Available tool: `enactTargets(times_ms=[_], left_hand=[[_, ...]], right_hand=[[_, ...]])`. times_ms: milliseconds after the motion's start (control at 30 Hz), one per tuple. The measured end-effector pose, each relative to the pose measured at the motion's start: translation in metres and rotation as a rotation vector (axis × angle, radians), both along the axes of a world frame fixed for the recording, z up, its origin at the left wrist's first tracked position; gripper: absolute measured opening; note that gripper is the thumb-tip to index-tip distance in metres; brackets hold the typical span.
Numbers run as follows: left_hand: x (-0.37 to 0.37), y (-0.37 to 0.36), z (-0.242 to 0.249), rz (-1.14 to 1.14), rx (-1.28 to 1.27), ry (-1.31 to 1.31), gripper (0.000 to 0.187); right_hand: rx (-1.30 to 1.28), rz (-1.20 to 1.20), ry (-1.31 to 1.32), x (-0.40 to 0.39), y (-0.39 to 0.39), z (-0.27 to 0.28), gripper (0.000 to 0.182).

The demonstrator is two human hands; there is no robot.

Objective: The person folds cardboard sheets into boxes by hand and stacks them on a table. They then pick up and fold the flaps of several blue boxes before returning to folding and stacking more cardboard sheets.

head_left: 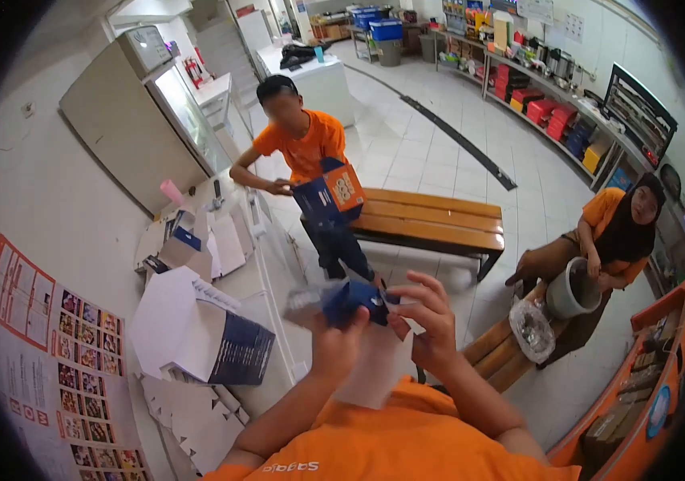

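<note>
In front of my chest I hold a small dark-blue and white cardboard box, partly folded and blurred at its left end. A pale flap hangs below it, between my wrists. My left hand grips its lower left side with the fingers closed. At the right end, my right hand pinches the edge between thumb and fingers, the other fingers bent above it. On the counter to the left lie a large open white and navy carton and a stack of flat white cardboard pieces.
Across the counter, a person in orange holds a blue and orange box beside a wooden bench. At right, another seated person holds a grey bucket near a clear plastic bag. An orange shelf stands far right.
</note>
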State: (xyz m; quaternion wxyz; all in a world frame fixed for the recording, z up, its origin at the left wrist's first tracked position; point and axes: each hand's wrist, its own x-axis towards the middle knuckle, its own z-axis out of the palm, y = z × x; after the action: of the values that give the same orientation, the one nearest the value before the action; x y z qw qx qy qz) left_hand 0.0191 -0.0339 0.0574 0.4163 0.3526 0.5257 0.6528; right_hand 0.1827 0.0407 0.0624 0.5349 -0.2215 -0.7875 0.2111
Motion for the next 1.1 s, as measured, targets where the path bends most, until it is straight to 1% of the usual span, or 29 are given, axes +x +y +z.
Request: enactTargets(times_ms=[33,67,133,200,267,300,333,367,400,433,467,500,533,567,600,633,667,700,733,767,800,833,867,933,967,1000,1033,1067,1100], left_hand=[[-0.001,0.002,0.001,0.005,0.022,-0.174,0.029],[-0.009,0.005,0.005,-0.051,-0.015,-0.267,0.029],[-0.023,0.005,-0.019,-0.124,-0.037,-0.299,0.027],[0.007,-0.006,-0.015,-0.073,-0.041,-0.327,0.022],[0.016,-0.017,-0.022,-0.037,-0.050,-0.358,0.019],[0.011,-0.022,-0.031,-0.091,-0.084,-0.156,0.016],[0.008,-0.022,-0.035,-0.146,-0.108,0.050,0.014],[0.012,-0.018,-0.015,-0.149,-0.088,-0.019,0.010],[0.002,-0.016,-0.008,-0.148,-0.095,-0.027,0.010],[-0.017,-0.019,-0.002,-0.418,-0.237,0.405,0.008],[-0.031,-0.027,0.000,-0.688,-0.378,0.837,0.011],[-0.036,-0.035,-0.010,-0.650,-0.119,0.942,0.030],[-0.034,-0.042,-0.016,-0.649,-0.129,0.932,0.030],[-0.028,-0.046,-0.007,-0.551,-0.222,0.788,0.034],[-0.024,-0.049,0.002,-0.450,-0.308,0.648,0.038],[-0.026,-0.052,0.005,-0.383,-0.307,0.695,0.048],[-0.025,-0.054,0.013,-0.379,-0.312,0.694,0.048],[-0.023,-0.056,0.021,-0.350,-0.335,0.672,0.052],[-0.022,-0.059,0.025,-0.322,-0.362,0.648,0.057],[-0.024,-0.060,0.021,-0.360,-0.350,0.665,0.063],[-0.024,-0.064,0.021,-0.358,-0.363,0.655,0.063],[-0.024,-0.066,0.026,-0.402,-0.362,0.805,0.064],[-0.024,-0.066,0.029,-0.444,-0.357,0.956,0.064],[-0.031,-0.065,0.031,-0.466,-0.374,0.960,0.067],[-0.033,-0.066,0.031,-0.496,-0.388,0.970,0.070],[-0.030,-0.066,0.026,-0.491,-0.388,0.973,0.070],[-0.023,-0.066,0.015,-0.140,-0.165,1.150,0.075],[-0.019,-0.067,0.008,0.220,0.068,1.295,0.081],[-0.020,-0.068,0.006,0.149,0.022,1.255,0.090]], right_hand=[[0.065,0.058,-0.131,0.006,-0.002,0.007,0.016],[0.048,0.067,-0.139,0.008,-0.008,0.010,0.016],[0.137,0.165,-0.274,0.007,-0.015,0.013,0.014],[0.143,0.106,-0.248,-0.001,-0.021,-0.006,0.017],[-0.227,0.016,-0.061,-0.009,-0.028,-0.028,0.021],[-0.159,0.031,-0.115,-0.007,-0.029,-0.033,0.034],[-0.158,0.025,-0.119,-0.005,-0.027,-0.035,0.034],[-0.175,0.026,-0.117,-0.003,-0.026,-0.028,0.041],[-0.198,0.031,-0.119,0.000,-0.027,-0.019,0.049],[-0.124,0.081,-0.225,0.007,-0.022,-0.004,0.059],[-0.139,0.088,-0.233,0.012,-0.018,0.002,0.059],[-0.100,0.167,-0.374,0.015,-0.013,0.006,0.058],[-0.059,0.246,-0.511,0.019,-0.011,0.007,0.057],[-0.127,0.255,-0.412,0.020,-0.007,-0.011,0.048],[-0.132,0.258,-0.412,0.023,-0.010,-0.018,0.048],[-0.369,0.201,-0.162,0.026,-0.016,-0.026,0.038],[-0.602,0.141,0.088,0.026,-0.020,-0.028,0.029],[-0.509,0.162,0.079,0.019,-0.022,-0.026,0.022],[-0.520,0.168,0.075,0.018,-0.018,-0.023,0.022],[-0.458,0.438,-0.265,0.018,-0.013,-0.020,0.021],[-0.380,0.706,-0.603,0.019,-0.013,-0.018,0.021],[-0.602,0.787,-0.666,0.019,-0.018,-0.014,0.021],[-0.607,0.794,-0.671,0.018,-0.021,-0.015,0.021],[-0.873,0.653,-0.517,0.016,-0.023,-0.014,0.016],[-0.874,0.661,-0.521,0.014,-0.024,-0.019,0.016],[-0.692,0.626,-0.569,0.010,-0.024,-0.027,0.016],[-0.509,0.586,-0.611,0.005,-0.024,-0.032,0.017],[-0.504,0.586,-0.606,-0.001,-0.027,-0.034,0.017],[-0.896,0.523,-0.339,-0.010,-0.030,-0.034,0.020]])
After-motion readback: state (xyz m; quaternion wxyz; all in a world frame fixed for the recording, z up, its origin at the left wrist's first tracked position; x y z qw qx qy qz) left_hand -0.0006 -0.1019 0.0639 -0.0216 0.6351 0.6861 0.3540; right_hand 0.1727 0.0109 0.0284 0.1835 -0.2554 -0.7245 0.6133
